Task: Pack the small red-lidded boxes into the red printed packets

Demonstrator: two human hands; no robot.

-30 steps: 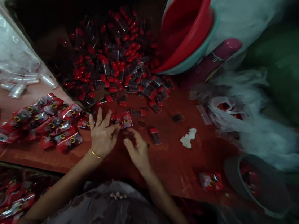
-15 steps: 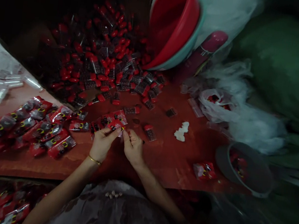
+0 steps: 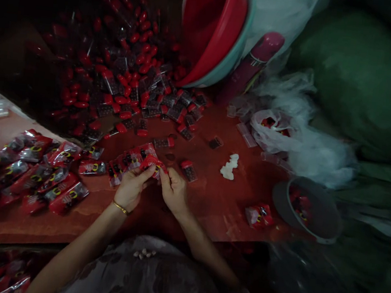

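Observation:
Between the fingertips of both my hands is a small red plastic packet (image 3: 151, 160) with a yellow mark. My left hand (image 3: 130, 190), with a gold bangle at the wrist, pinches one side of it. On the other side my right hand (image 3: 174, 191) grips its edge between thumb and fingers. Whether anything is inside the packet, I cannot tell. Flat red packets (image 3: 128, 158) lie just beyond my left fingers. A small clear box with a red cap (image 3: 188, 170) rests beside my right hand, and another capped box (image 3: 163, 142) lies farther back.
A dark carton (image 3: 23, 63) lies with many red-capped boxes (image 3: 132, 81) spilling out. Filled red packets (image 3: 36, 169) are heaped at left. Tilted red basin (image 3: 227, 31), pink spray can (image 3: 254, 61), plastic bags (image 3: 323, 152) and a grey tub (image 3: 279, 199) stand at right.
The head view has turned slightly, so the table's things sit farther left in the picture. My hands keep hold of the packet, whose upper edge now looks more spread.

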